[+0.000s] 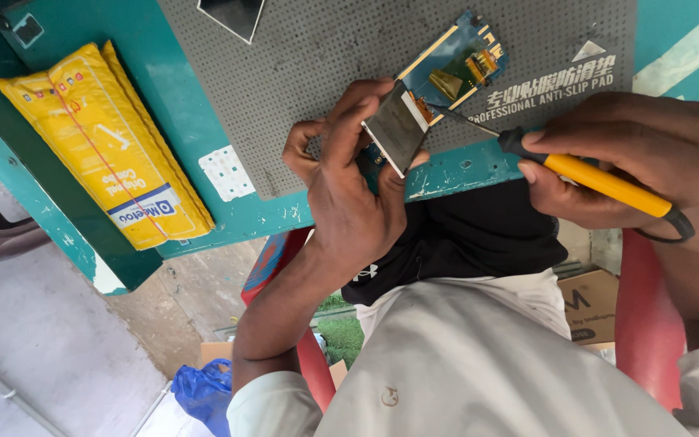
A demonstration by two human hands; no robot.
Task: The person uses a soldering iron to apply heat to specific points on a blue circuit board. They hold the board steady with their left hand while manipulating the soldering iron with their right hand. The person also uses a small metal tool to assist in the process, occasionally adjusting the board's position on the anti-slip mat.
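Circuit board (455,69) on mat (317,48); packet (107,146) left.

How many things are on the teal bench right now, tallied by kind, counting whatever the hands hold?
Grey anti-slip mat: 1
Blue circuit board with a small display panel, steadied by the left hand: 1
Yellow-handled soldering iron, in the right hand: 1
Yellow packet: 1
Total: 4

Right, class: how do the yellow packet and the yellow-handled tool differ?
The yellow packet is broad, flat and soft-looking; the tool is thin and rigid with a metal tip. The packet lies untouched on the green table, while the right hand holds the tool, its tip at the circuit board. Both are yellow.
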